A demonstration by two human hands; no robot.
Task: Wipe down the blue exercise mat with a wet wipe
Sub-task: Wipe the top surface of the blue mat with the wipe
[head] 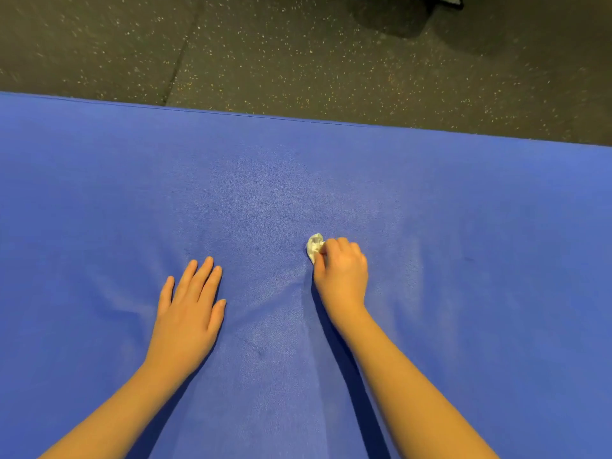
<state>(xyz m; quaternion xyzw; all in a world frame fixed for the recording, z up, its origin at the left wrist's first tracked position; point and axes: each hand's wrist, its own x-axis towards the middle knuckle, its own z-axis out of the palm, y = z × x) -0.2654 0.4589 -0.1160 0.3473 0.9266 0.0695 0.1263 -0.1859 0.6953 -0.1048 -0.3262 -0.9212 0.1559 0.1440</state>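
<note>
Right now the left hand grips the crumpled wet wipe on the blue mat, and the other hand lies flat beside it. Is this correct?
Not quite: the hands are swapped. In the head view the right hand grips the crumpled wet wipe on the blue exercise mat, and the left hand lies flat beside it.

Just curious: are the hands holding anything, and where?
The right hand grips a small crumpled white wet wipe by its lower right part; the left hand holds nothing.
</note>
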